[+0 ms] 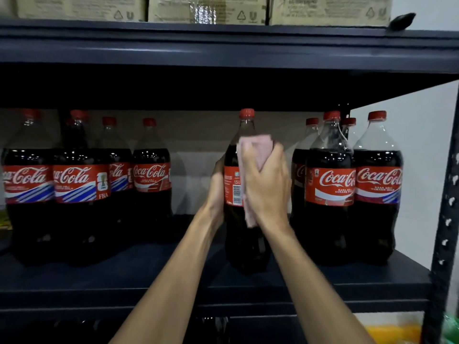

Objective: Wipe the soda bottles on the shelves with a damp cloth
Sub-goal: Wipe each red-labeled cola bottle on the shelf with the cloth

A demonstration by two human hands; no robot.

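Note:
A large cola bottle (242, 239) with a red cap and red label stands near the front edge of the dark shelf (149, 276), apart from the others. My left hand (216, 192) grips its left side at label height. My right hand (267, 184) holds a pink cloth (250, 150) and presses it against the bottle's right side, covering shoulder and label. Several more cola bottles (79, 184) stand on the left of the shelf, and several others (331, 187) on the right.
The shelf above (223, 50) carries cardboard boxes (206, 8). A perforated metal upright (447, 219) frames the rack on the right, with a pale wall behind. Bottle tops (213, 321) show on the shelf below, and something yellow (392, 333) lies at bottom right.

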